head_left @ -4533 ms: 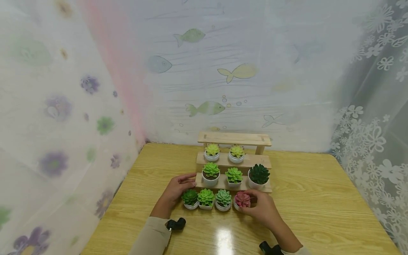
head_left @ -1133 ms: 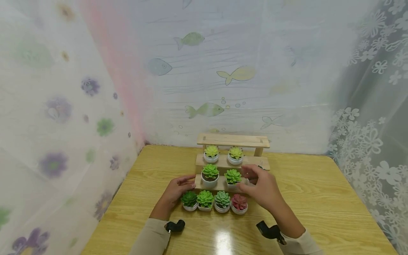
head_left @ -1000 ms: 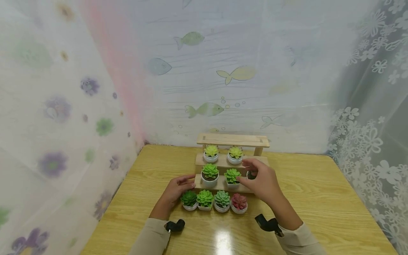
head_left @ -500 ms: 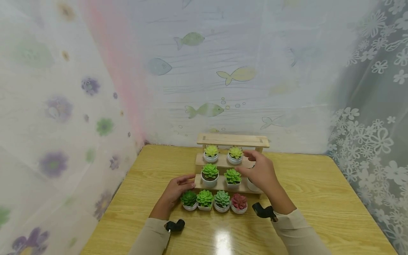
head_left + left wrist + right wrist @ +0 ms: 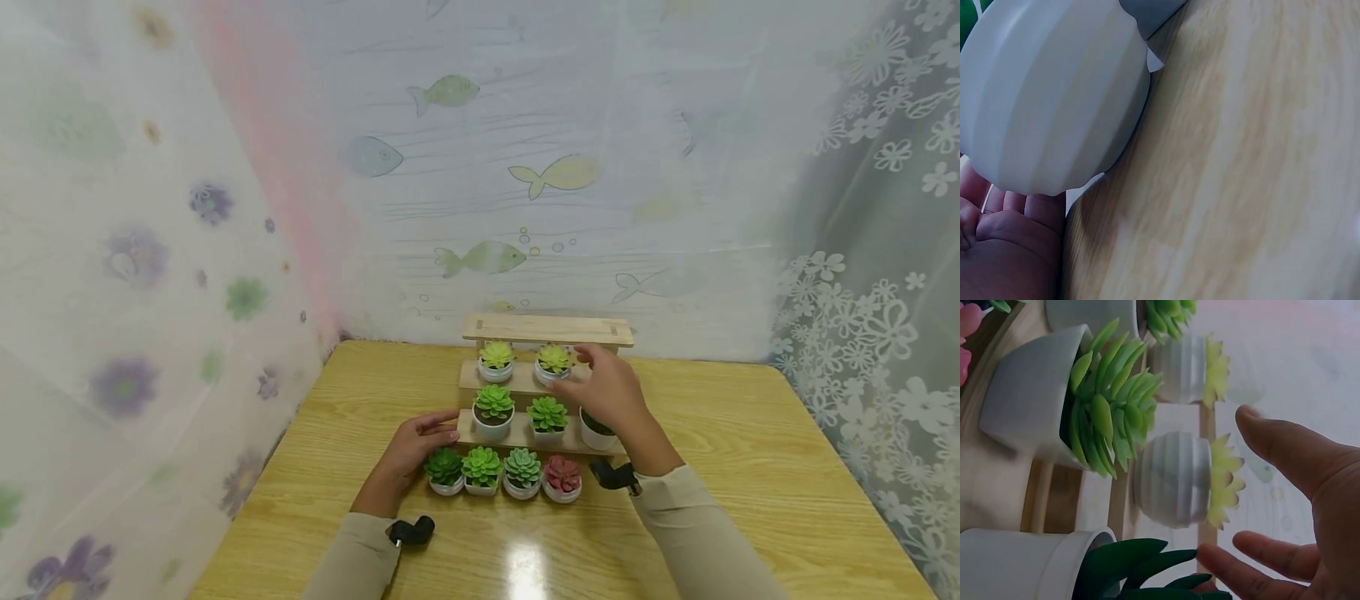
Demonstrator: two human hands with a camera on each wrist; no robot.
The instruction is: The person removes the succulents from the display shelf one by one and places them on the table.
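My right hand (image 5: 611,396) is over the right part of a wooden tiered stand (image 5: 547,329), thumb and fingers spread beside the right yellow-green succulent (image 5: 553,357) on the middle tier. In the right wrist view a gap shows between that hand (image 5: 1338,494) and this succulent's ribbed white pot (image 5: 1172,480). Below the hand, a dark green succulent in a white pot (image 5: 597,433) is partly hidden. My left hand (image 5: 405,450) touches the left end of the bottom tier, its fingers fairly straight. Close by it stands a ribbed white pot (image 5: 1054,94) with a dark green succulent (image 5: 446,467).
On the table (image 5: 712,467), a bright green succulent (image 5: 482,467), a pale green one (image 5: 522,468) and a red one (image 5: 562,475) complete the front row. Another yellow-green succulent (image 5: 497,356) shares the middle tier. Two bright green succulents, left (image 5: 493,403) and centre (image 5: 547,414), stand lower.
My right hand has left the red succulent in the front row, passed over the dark green one, and moved up and back to the right yellow-green succulent. My left hand stays put.
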